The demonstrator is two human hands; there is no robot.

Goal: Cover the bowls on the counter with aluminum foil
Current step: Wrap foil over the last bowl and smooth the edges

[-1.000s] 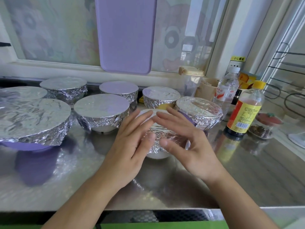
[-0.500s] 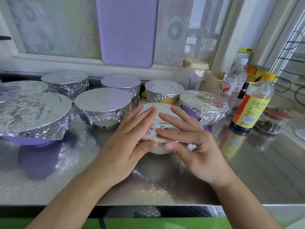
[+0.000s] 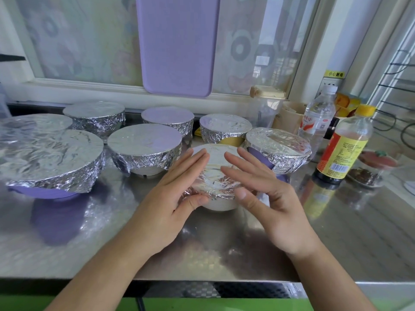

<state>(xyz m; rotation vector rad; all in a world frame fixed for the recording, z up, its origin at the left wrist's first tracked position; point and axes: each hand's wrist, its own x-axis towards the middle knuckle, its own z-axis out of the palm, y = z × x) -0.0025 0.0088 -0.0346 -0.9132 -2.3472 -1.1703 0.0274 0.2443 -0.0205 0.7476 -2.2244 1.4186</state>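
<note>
A small white bowl (image 3: 219,204) stands on the steel counter (image 3: 336,232), its top wrapped in aluminum foil (image 3: 215,173). My left hand (image 3: 173,194) lies with straight fingers over the foil's left side, its thumb pressing the foil at the rim. My right hand (image 3: 265,196) mirrors it on the right side, fingers straight, thumb at the front rim. Several other bowls around it wear foil covers: a large purple one (image 3: 51,158) at left, a white one (image 3: 143,149) behind my left hand, a purple one (image 3: 278,147) at right.
More foil-covered bowls (image 3: 224,127) line the back by the window sill. A soy sauce bottle (image 3: 343,149), a water bottle (image 3: 316,122) and a small dish (image 3: 368,173) stand at right. A purple cutting board (image 3: 177,43) leans on the window.
My fingers have spread apart from the middle of the foil toward the two sides of the bowl, and the view has risen slightly.
</note>
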